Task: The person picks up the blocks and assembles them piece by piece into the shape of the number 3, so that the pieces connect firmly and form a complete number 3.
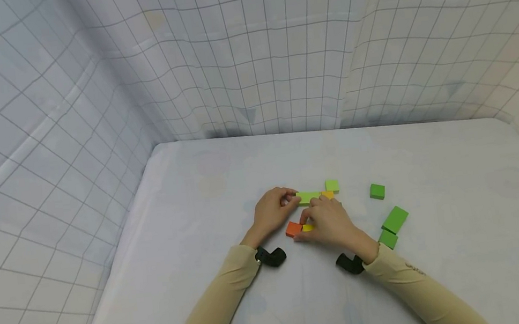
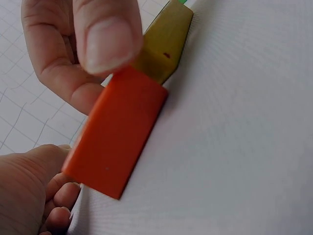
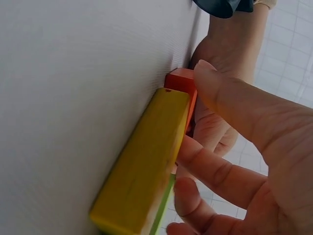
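Toward the middle of the table, my left hand [image 1: 271, 210] pinches the left end of a long light green block [image 1: 309, 198] between thumb and index finger. Nearer to me, my right hand [image 1: 329, 222] has its thumb and index finger on a red-orange block [image 2: 116, 132], gripping it. A yellow block [image 3: 142, 161] lies end to end with the red-orange one, partly under the right hand in the head view. An orange-yellow block [image 1: 328, 194] touches the light green block's right end. Behind it sits a small light green block [image 1: 332, 185].
Off to the right are a small green block [image 1: 377, 191], a longer green block [image 1: 395, 220] and another green block [image 1: 388, 239] beside the right forearm. The white table [image 1: 187, 203] is bounded by grid-patterned curtains [image 1: 252, 65] at the back and sides.
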Available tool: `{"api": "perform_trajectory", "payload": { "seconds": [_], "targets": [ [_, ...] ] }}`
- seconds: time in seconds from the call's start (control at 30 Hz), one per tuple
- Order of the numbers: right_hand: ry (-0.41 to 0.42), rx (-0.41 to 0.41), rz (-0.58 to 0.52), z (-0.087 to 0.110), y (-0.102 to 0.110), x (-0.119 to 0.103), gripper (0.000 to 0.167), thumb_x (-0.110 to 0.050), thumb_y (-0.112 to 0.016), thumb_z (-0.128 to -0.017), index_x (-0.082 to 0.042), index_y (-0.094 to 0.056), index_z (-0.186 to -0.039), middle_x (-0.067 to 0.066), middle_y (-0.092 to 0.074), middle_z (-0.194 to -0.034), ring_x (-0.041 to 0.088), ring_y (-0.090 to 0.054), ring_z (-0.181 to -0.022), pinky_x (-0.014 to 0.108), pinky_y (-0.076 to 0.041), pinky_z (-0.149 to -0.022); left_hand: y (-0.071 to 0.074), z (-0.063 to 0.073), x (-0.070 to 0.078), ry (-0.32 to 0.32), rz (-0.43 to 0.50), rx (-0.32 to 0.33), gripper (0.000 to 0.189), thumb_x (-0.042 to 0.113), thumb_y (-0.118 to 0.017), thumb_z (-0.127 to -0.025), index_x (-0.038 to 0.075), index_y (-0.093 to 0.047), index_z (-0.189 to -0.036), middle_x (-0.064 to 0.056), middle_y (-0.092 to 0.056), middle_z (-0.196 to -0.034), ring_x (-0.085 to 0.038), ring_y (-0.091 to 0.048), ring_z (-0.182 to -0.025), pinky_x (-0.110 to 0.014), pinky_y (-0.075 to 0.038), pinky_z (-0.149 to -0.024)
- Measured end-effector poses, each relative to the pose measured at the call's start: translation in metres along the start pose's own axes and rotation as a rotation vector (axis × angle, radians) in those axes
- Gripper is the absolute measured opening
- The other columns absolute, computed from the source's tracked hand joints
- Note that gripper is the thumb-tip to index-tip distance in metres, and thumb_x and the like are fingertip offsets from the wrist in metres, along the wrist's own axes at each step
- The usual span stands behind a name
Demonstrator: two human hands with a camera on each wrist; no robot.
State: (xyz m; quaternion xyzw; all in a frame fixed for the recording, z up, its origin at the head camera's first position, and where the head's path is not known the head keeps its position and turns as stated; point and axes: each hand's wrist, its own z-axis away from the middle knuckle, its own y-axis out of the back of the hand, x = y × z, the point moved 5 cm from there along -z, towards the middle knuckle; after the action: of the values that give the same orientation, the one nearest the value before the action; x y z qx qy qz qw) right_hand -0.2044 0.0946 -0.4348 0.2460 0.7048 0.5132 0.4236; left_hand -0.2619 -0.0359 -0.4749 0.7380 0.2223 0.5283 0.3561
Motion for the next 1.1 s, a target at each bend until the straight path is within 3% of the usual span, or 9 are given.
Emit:
{"api": "perform_trajectory", "payload": {
  "seconds": [0.23, 0.43, 0.63, 0.8, 0.97, 1.1],
  "targets": [
    [0.032, -0.057, -0.069, 0.002, 0.005, 0.005, 0.030, -0.043, -0.081, -0.072, -0.017, -0.075, -0.086, -0.004, -0.057, -0.078, 0.015, -0.046, -0.074, 0.033, -0.036, -0.065, -0.002, 0.000, -0.001, -0.003, -0.004, 0.001, 0.031, 0.038, -0.061, -0.093, 0.014, -0.070, -0.110, 0.007, -0.057, -0.082, -0.008, -0.048, -0.072, -0.024, -0.038, -0.062],
    [0.022, -0.055, -0.179, 0.004, 0.030, 0.024, 0.033, -0.040, -0.076, -0.079, -0.012, -0.074, -0.095, -0.004, -0.060, -0.082, 0.017, -0.052, -0.076, 0.032, -0.041, -0.066, -0.004, 0.000, 0.000, 0.004, -0.009, -0.003, 0.031, 0.038, -0.061, -0.093, 0.014, -0.070, -0.110, 0.007, -0.057, -0.083, -0.009, -0.049, -0.071, -0.024, -0.039, -0.062],
    [-0.108, -0.035, -0.247, 0.013, 0.059, 0.068, 0.030, -0.035, -0.070, -0.086, -0.009, -0.073, -0.101, -0.001, -0.061, -0.083, 0.018, -0.052, -0.071, 0.032, -0.042, -0.059, -0.005, 0.002, 0.001, 0.009, -0.013, -0.009, 0.030, 0.038, -0.060, -0.093, 0.015, -0.069, -0.111, 0.007, -0.057, -0.083, -0.009, -0.048, -0.071, -0.024, -0.038, -0.062],
    [-0.259, -0.132, -0.214, 0.026, 0.070, 0.110, 0.038, -0.037, -0.063, -0.091, -0.007, -0.067, -0.113, 0.007, -0.062, -0.095, 0.022, -0.054, -0.078, 0.035, -0.044, -0.063, -0.006, 0.004, 0.000, 0.015, -0.018, -0.007, 0.030, 0.037, -0.060, -0.093, 0.015, -0.069, -0.111, 0.007, -0.056, -0.084, -0.009, -0.048, -0.072, -0.024, -0.038, -0.063],
    [-0.321, -0.189, -0.188, 0.036, 0.078, 0.142, 0.060, -0.041, -0.061, -0.091, 0.003, -0.050, -0.131, 0.019, -0.059, -0.107, 0.030, -0.057, -0.088, 0.044, -0.045, -0.070, -0.006, 0.004, 0.000, 0.018, -0.014, -0.005, 0.030, 0.037, -0.060, -0.093, 0.014, -0.069, -0.111, 0.007, -0.056, -0.083, -0.010, -0.047, -0.072, -0.025, -0.037, -0.062],
    [-0.365, -0.238, -0.206, 0.040, 0.079, 0.161, 0.066, -0.044, -0.060, -0.091, 0.007, -0.047, -0.129, 0.025, -0.056, -0.112, 0.037, -0.055, -0.095, 0.049, -0.045, -0.074, -0.006, 0.004, 0.001, 0.018, -0.012, 0.001, 0.029, 0.036, -0.060, -0.093, 0.015, -0.069, -0.111, 0.007, -0.055, -0.082, -0.010, -0.047, -0.072, -0.025, -0.037, -0.062]
  ]
}}
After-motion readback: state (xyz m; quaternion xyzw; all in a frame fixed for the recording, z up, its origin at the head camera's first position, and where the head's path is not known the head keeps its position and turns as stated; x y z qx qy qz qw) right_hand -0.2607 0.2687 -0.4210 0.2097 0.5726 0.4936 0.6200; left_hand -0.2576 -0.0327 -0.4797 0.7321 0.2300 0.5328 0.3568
